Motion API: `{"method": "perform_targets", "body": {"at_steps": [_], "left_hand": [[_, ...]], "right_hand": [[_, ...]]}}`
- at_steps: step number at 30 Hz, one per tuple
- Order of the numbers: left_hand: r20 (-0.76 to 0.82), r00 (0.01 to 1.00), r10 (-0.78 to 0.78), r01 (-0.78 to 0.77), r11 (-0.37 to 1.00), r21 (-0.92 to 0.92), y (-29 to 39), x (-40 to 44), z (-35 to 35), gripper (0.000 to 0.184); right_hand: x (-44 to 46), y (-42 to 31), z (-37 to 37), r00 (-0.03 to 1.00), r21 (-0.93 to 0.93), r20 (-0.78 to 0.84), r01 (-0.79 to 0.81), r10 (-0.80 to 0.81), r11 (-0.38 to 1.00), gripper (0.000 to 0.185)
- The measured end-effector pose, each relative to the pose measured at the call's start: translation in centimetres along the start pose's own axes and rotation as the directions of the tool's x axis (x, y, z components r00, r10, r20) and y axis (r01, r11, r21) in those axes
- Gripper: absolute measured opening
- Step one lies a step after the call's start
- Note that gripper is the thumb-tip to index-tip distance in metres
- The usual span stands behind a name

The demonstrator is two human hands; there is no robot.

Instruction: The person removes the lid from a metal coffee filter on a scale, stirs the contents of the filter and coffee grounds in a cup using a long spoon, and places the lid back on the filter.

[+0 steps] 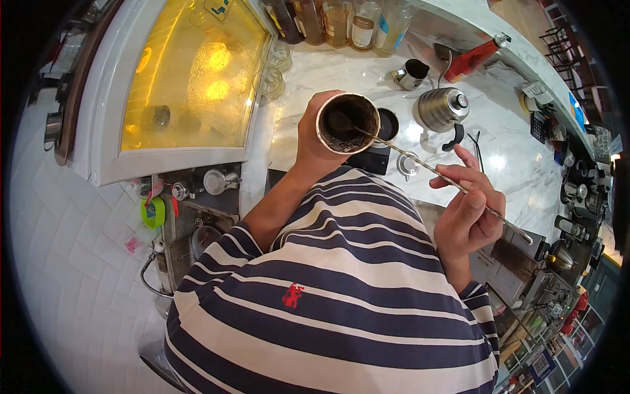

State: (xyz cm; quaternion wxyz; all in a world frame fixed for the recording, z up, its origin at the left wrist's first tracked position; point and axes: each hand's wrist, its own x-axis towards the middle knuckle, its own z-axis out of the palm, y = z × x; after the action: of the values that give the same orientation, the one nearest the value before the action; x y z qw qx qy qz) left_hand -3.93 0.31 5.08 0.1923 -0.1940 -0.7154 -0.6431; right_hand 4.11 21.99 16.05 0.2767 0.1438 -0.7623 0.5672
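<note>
My left hand (316, 142) is wrapped round a white-rimmed cup (334, 113), tilted so that its mouth faces me. Dark residue coats the cup's inner wall, and how much it holds is hard to make out. A long twisted-handled bar spoon (420, 163) reaches into the cup, its lower end lost in the dark. The fingers of my right hand (469, 213) pinch the spoon's handle, whose upper end sticks out past the palm to the lower right. Just beyond the cup stand a small black round container (388, 124) and a black box-shaped device (371, 161), partly covered by the cup.
On the marble counter (295, 128) stand a steel gooseneck kettle (441, 108), a small metal pitcher (413, 75), a round metal strainer-like piece (408, 165) and several bottles (338, 25). A yellow-lit glass door (190, 85) is at left, beside glasses (270, 81).
</note>
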Motion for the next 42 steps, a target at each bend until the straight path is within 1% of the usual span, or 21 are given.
{"method": "perform_targets", "body": {"at_steps": [2, 5, 8, 14, 20, 29, 32, 35, 38, 41, 42], "left_hand": [[0.001, 1.0, -0.015, 0.015, 1.0, -0.002, -0.3, -0.2, 0.0, 0.079], [0.014, 0.999, -0.035, 0.036, 0.999, -0.027, -0.2, -0.2, 0.1, 0.079], [0.091, 0.996, -0.011, 0.004, 0.997, 0.08, -0.6, -0.3, -0.3, 0.091], [0.092, 0.995, -0.042, 0.036, 0.997, 0.074, -0.7, -0.5, -0.2, 0.092], [0.08, 0.996, -0.033, 0.028, 0.997, 0.067, -1.0, -0.7, -0.1, 0.092], [0.07, 0.997, -0.04, 0.034, 0.995, 0.091, -0.8, -0.6, -0.1, 0.091], [0.029, 0.999, -0.041, 0.04, 0.999, 0.03, -0.7, -0.6, 0.1, 0.08], [0.036, 0.998, -0.044, 0.043, 0.999, 0.031, -0.6, -0.5, 0.1, 0.078], [0.069, 0.997, -0.033, 0.031, 0.999, 0.025, -0.6, -0.5, 0.2, 0.076], [0.138, 0.99, -0.032, 0.021, 0.997, 0.08, -1.5, -0.8, 0.1, 0.087], [0.14, 0.99, -0.032, 0.022, 0.997, 0.076, -1.3, -0.6, 0.1, 0.086]], "right_hand": [[0.1, -0.2, 0.3, 1.0, -0.006, 0.003, 0.005, -0.005, 1.0, 0.033], [0.0, 0.4, 0.1, 0.999, 0.063, 0.004, 0.049, -0.05, 0.997, 0.028], [-0.1, 0.5, 0.1, 0.999, 0.057, 0.019, 0.043, -0.044, 0.997, 0.024], [-0.1, 0.6, 0.2, 0.998, 0.061, 0.039, 0.054, -0.057, 0.997, 0.021], [-0.3, 0.9, 0.2, 0.998, 0.077, 0.033, 0.047, -0.05, 0.996, 0.021], [-0.5, 1.3, 0.3, 1.0, 0.129, -0.014, 0.023, -0.021, 0.991, 0.02], [-0.8, 1.5, 0.3, 0.999, 0.119, -0.047, -0.009, 0.014, 0.993, 0.021], [-1.1, 2.1, 0.0, 0.996, 0.154, -0.073, -0.034, 0.046, 0.988, 0.024], [-1.6, 2.7, -0.2, 0.976, 0.197, -0.119, -0.158, 0.183, 0.968, 0.025], [-2.0, 3.5, -0.5, 0.943, 0.286, -0.164, -0.234, 0.288, 0.929, 0.027], [-2.1, 3.7, -0.6, 0.934, 0.316, -0.174, -0.248, 0.313, 0.916, 0.028]]}}
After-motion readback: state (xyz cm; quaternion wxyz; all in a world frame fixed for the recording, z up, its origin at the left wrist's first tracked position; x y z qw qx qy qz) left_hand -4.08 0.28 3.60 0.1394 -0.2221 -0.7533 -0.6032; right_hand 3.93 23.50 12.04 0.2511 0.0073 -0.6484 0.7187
